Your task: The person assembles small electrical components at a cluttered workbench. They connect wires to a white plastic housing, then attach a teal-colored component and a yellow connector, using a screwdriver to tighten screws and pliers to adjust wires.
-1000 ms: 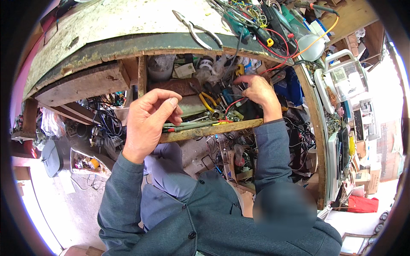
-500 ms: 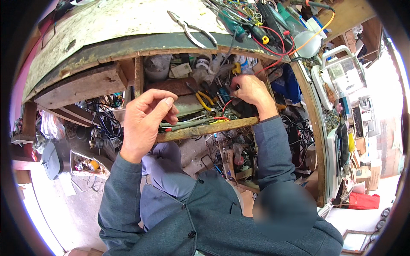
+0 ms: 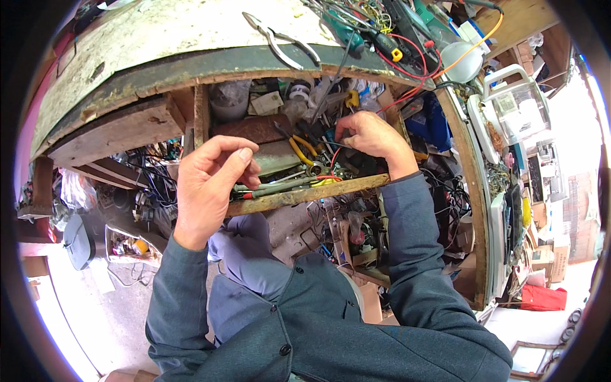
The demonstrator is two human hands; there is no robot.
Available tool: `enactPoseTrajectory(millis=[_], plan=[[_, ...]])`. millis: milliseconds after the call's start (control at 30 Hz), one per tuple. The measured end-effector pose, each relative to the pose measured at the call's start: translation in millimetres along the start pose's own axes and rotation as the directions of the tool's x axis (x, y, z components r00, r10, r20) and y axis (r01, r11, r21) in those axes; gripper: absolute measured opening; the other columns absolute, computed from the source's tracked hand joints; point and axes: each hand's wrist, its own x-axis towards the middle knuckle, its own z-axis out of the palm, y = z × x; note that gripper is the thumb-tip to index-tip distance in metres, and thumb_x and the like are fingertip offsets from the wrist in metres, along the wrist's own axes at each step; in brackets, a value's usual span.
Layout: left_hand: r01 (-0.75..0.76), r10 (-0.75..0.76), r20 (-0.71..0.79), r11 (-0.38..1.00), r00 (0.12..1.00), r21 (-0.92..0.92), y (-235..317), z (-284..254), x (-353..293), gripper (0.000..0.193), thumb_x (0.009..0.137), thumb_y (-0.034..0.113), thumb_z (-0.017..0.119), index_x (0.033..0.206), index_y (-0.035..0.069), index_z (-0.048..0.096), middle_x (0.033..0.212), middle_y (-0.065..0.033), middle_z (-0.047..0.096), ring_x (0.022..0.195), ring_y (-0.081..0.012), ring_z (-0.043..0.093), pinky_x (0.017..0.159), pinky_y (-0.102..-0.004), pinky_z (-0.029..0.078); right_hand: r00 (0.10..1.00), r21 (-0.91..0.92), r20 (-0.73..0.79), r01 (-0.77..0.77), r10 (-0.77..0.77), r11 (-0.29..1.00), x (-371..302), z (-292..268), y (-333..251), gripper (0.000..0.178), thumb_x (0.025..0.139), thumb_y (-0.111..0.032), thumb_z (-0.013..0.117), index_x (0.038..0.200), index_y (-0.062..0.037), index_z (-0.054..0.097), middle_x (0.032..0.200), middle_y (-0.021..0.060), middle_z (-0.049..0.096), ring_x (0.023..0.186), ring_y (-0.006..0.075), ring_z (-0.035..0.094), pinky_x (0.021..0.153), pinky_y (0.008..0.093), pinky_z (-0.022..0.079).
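Observation:
My right hand point(image 3: 374, 138) reaches into an open wooden drawer point(image 3: 318, 193) crowded with tools and loose parts. Its fingers are bent down and pressed together among them; whatever they grip is hidden. Close to its left lie yellow-handled pliers point(image 3: 301, 149), with a red wire just beside the fingertips. Over the drawer's near left corner hangs my left hand point(image 3: 210, 184), thumb against curled fingers; I cannot make out anything in them. Below it, a dark green stick-like tool point(image 3: 280, 186) lies along the drawer's front board. A brown flat block point(image 3: 248, 130) sits deeper in the drawer.
Bare-metal pliers point(image 3: 278, 41) rest at the worn bench top's point(image 3: 184, 35) edge. Tangled wires and a green-handled tool point(image 3: 344, 28) lie further right. A clear plastic container with a handle point(image 3: 515, 114) stands on the right. Black cables point(image 3: 153, 178) hang under the bench at left.
My right hand has shifted a little left and toward me inside the drawer, its fingertips now nearer the yellow-handled pliers. My left hand has barely moved. The view has shifted slightly.

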Motion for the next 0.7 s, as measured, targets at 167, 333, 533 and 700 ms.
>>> enactPoseTrajectory(millis=[167, 333, 533, 700], plan=[[-0.007, 0.007, -0.003, 1.000, 1.000, 0.005, 0.7, 1.8, -0.5, 0.015, 0.105, 0.009, 0.064, 0.112, -0.002, 0.071, 0.087, -0.0071, 0.072, 0.072, -0.0128, 0.069, 0.069, -0.0274, 0.058, 0.995, 0.002, 0.100, 0.023, -0.023, 1.000, -2.0, -3.3, -4.7, 0.027, 0.078, -0.009, 0.073, 0.104, -0.0055, 0.079, 0.094, 0.0159, 0.078, 0.089, 0.0318, 0.075, 0.080, 0.0419, 0.057], [-0.013, 0.013, -0.005, 1.000, 1.000, 0.004, 0.8, 1.3, -0.3, 0.015, 0.105, 0.009, 0.063, 0.112, -0.002, 0.071, 0.086, -0.0072, 0.072, 0.072, -0.0130, 0.069, 0.069, -0.0275, 0.058, 0.991, -0.071, 0.119, -0.049, 0.058, 0.996, -1.8, -5.6, -8.0, 0.025, 0.078, -0.011, 0.074, 0.102, -0.0070, 0.079, 0.097, 0.0153, 0.078, 0.094, 0.0346, 0.075, 0.082, 0.0452, 0.058], [-0.010, 0.010, -0.005, 1.000, 1.000, -0.029, 2.0, 0.6, 0.1, 0.014, 0.105, 0.007, 0.064, 0.113, -0.002, 0.071, 0.087, -0.0072, 0.074, 0.074, -0.0116, 0.070, 0.070, -0.0264, 0.059, 0.988, -0.141, -0.121, -0.113, 0.097, 0.983, -1.6, -0.5, -9.0, 0.020, 0.081, -0.019, 0.078, 0.098, -0.0082, 0.075, 0.096, 0.0163, 0.077, 0.097, 0.0385, 0.073, 0.080, 0.0490, 0.057], [-0.006, 0.006, 0.001, 0.999, 1.000, -0.047, 1.2, -1.1, -0.1, 0.015, 0.105, 0.008, 0.064, 0.113, -0.002, 0.071, 0.088, -0.0076, 0.074, 0.074, -0.0125, 0.071, 0.070, -0.0271, 0.059, 0.983, -0.106, -0.151, -0.118, 0.101, 0.987, 0.4, -0.5, -8.2, 0.024, 0.083, -0.024, 0.080, 0.100, -0.0075, 0.075, 0.096, 0.0169, 0.076, 0.097, 0.0384, 0.073, 0.080, 0.0492, 0.057]])
